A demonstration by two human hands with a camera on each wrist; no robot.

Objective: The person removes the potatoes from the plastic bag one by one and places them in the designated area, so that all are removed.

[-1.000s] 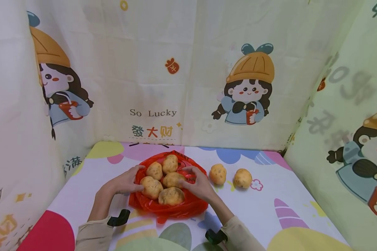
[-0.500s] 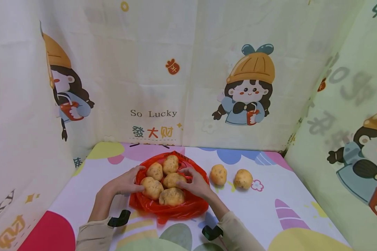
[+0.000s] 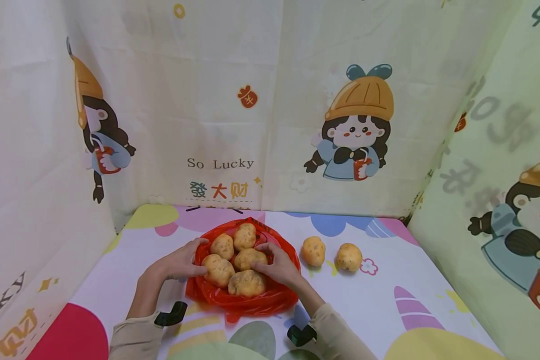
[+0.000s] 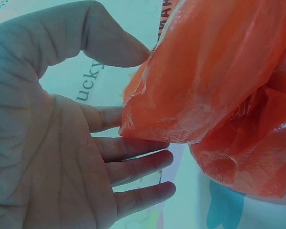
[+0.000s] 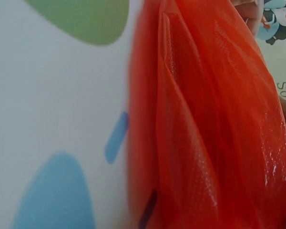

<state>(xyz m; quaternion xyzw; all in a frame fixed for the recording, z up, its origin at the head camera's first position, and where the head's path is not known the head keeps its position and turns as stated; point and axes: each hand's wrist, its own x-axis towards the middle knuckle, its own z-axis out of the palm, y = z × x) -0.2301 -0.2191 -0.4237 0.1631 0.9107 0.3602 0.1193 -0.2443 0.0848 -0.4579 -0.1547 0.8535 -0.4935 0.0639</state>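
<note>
In the middle of the red bag (image 3: pixel 270 299), a potato (image 3: pixel 246 259) lies long axis crosswise, right end gripped by the nearer right hand (image 3: pixel 280 266); the left hand (image 3: pixel 181 259), fingers extended, touches the bag's left rim.

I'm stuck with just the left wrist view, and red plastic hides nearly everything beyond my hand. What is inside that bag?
Observer: The head view shows five potatoes in the open red bag.
Operator: Nothing of the right hand reaches my picture. Where is it?
Observer: Over the bag's right side, with thumb and fingertips at one of the potatoes inside; I can't tell whether it grips it.
Operator: And is there anything outside the bag?
Observer: Yes, two more potatoes lie on the table, just right of the bag.
</note>
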